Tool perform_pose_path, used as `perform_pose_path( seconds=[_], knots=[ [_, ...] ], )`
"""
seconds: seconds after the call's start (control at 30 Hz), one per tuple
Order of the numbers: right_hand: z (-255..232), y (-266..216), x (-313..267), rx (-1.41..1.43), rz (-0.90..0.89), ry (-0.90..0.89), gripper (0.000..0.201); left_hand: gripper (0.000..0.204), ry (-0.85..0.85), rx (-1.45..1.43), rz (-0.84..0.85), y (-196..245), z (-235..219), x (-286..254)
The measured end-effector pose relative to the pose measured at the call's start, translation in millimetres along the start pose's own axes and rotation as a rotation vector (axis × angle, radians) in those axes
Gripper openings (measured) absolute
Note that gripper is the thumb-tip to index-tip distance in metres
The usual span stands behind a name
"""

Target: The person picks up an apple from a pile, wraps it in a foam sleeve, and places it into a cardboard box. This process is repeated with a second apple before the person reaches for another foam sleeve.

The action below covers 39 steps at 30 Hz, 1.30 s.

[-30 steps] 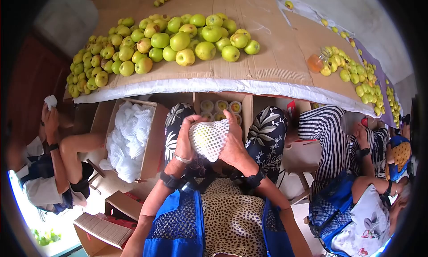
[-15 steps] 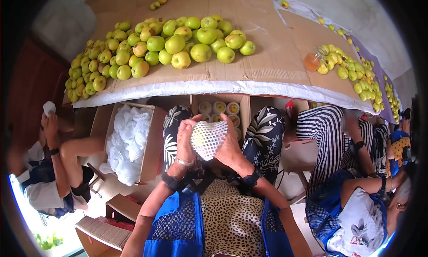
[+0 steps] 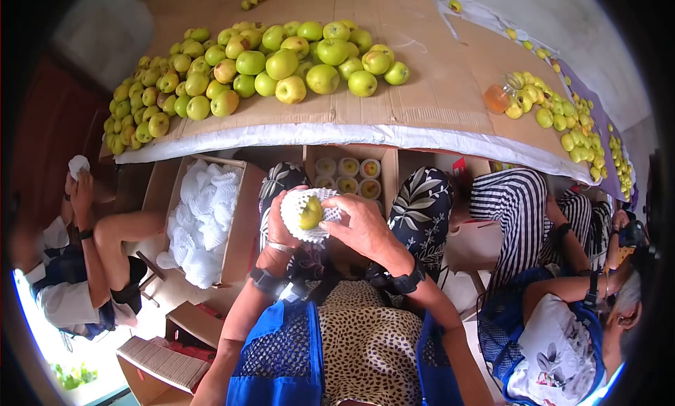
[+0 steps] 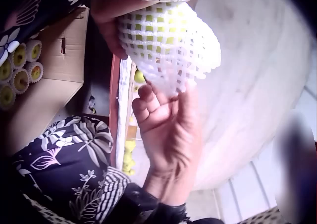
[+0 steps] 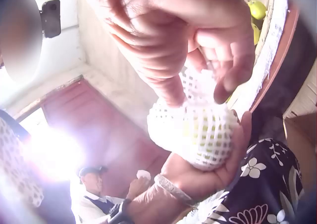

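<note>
Netted apple [image 3: 310, 212] cupped in left hand [image 3: 283, 223]; right hand [image 3: 362, 226] seemingly pinching net.

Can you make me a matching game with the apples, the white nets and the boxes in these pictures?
Things:
1. apple in foam net
2. pile of green apples
3. box of spare foam nets
4. box of wrapped apples

Places:
A. on the cardboard tabletop
B. under the table edge, between the knees
C. in both hands
D. on the floor, left of the knees

Pairs: 1-C, 2-A, 3-D, 4-B
</note>
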State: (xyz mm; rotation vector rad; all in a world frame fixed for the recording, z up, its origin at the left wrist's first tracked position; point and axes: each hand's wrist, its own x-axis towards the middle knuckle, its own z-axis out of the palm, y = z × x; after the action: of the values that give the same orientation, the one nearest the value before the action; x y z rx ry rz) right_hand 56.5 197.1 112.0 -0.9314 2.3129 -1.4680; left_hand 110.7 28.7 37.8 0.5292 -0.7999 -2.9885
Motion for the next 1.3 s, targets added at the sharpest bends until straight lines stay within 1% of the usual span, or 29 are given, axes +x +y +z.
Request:
perform_pose_path(
  seconds=[0.03, 0.07, 0.2, 0.27, 0.3, 0.37, 0.4, 0.47, 0.5, 0.57, 0.6, 0.67, 0.7, 0.73, 0.77, 0.8, 0.83, 0.9, 0.93, 1.0, 1.03, 1.1, 1.13, 1.23, 1.27, 1.3],
  knots=[
    [-0.7, 0.3, 0.7, 0.04, -0.018, -0.019, 0.025, 0.046, -0.01, -0.026, -0.014, 0.6, 2.0, -0.5],
    [1.3, -1.2, 0.3, 0.054, -0.058, 0.045, 0.016, 0.044, -0.015, -0.038, -0.02, 0.0, 6.3, -2.2],
    [9.0, -3.9, 0.9, 0.12, -0.109, 0.106, 0.013, 0.042, 0.046, -0.119, -0.057, -6.5, -12.9, 2.4],
    [9.1, -6.8, -1.3, 0.113, -0.159, 0.115, 0.014, 0.042, -0.053, -0.168, -0.05, -7.1, -12.3, 2.1],
    [10.0, -5.4, -3.3, 0.142, -0.113, 0.11, 0.013, 0.042, -0.101, -0.191, -0.047, -6.7, -11.5, 1.2],
    [10.1, -1.3, -5.2, 0.201, -0.027, 0.099, 0.013, 0.043, 0.001, -0.132, -0.064, -3.6, -11.0, -0.3],
    [6.4, -1.3, -5.6, 0.133, -0.049, 0.096, 0.013, 0.044, 0.051, -0.104, -0.073, -1.0, -5.7, -1.5],
    [-2.9, -1.3, -8.2, -0.004, -0.087, 0.088, 0.015, 0.045, 0.06, -0.038, -0.019, 2.2, 10.6, -5.4],
    [-4.0, 0.5, -8.4, -0.011, -0.11, 0.126, 0.015, 0.045, 0.066, -0.006, 0.008, 2.9, 16.4, -7.5],
    [-2.7, 6.6, -6.5, -0.019, -0.156, 0.206, 0.017, 0.044, 0.018, 0.074, 0.064, -3.3, 0.4, -4.2],
    [-1.0, 13.6, -6.0, -0.065, -0.178, 0.168, 0.023, 0.044, -0.003, 0.102, 0.093, -6.4, 1.4, -3.7],
    [7.6, 17.5, -6.9, 0.044, -0.137, 0.165, 0.029, 0.04, -0.028, 0.126, 0.118, -9.0, 8.2, -4.7],
    [11.1, 18.8, -7.4, 0.098, -0.116, 0.161, 0.033, 0.04, -0.011, 0.171, 0.123, -10.0, 12.6, -5.3],
    [12.9, 20.9, -6.8, 0.036, -0.162, 0.184, 0.043, 0.04, 0.008, 0.217, 0.128, -10.5, 15.7, -5.6],
    [14.1, 20.5, -6.8, 0.086, -0.165, 0.196, 0.043, 0.039, 0.028, 0.265, 0.135, -9.6, 16.5, -5.7],
    [15.7, 19.9, -6.9, 0.138, -0.168, 0.209, 0.044, 0.037, 0.005, 0.327, 0.145, -8.7, 10.3, -4.0],
    [16.7, 19.6, -7.3, 0.188, -0.17, 0.223, 0.045, 0.033, 0.051, 0.369, 0.162, -11.3, 7.0, -4.7],
    [18.8, 16.6, -6.8, 0.181, -0.128, 0.231, 0.048, 0.028, 0.035, 0.385, 0.141, -11.7, 5.5, -4.1],
    [18.1, 15.5, -6.7, 0.175, -0.107, 0.235, 0.05, 0.026, 0.041, 0.47, 0.161, -14.0, 6.9, -3.9],
    [15.8, 13.9, -5.6, 0.074, -0.084, 0.196, 0.053, 0.023, 0.058, 0.643, 0.214, -15.3, 9.3, -5.1],
    [15.5, 12.3, -4.0, 0.026, -0.075, 0.176, 0.055, 0.021, 0.051, 0.668, 0.215, -14.3, 10.4, -6.2],
    [11.9, 7.7, 0.4, 0.037, -0.045, 0.102, 0.056, 0.019, 0.037, 0.715, 0.214, -13.4, 13.8, -8.3],
    [10.0, 7.3, 1.4, 0.041, -0.028, 0.064, 0.056, 0.023, 0.018, 0.771, 0.186, -10.4, 15.2, -10.4],
    [7.3, 11.9, 4.2, -0.036, -0.057, -0.004, 0.055, 0.035, -0.1, 0.919, 0.251, -2.4, 16.4, -13.2],
    [6.7, 11.2, 4.6, -0.053, -0.04, -0.021, 0.054, 0.043, -0.098, 1.209, 0.458, -1.0, 22.8, -16.2],
    [4.3, 8.9, 5.5, -0.082, -0.007, -0.097, 0.055, 0.044, -0.097, 1.226, 0.441, 2.4, 27.6, -18.9]
  ],
)
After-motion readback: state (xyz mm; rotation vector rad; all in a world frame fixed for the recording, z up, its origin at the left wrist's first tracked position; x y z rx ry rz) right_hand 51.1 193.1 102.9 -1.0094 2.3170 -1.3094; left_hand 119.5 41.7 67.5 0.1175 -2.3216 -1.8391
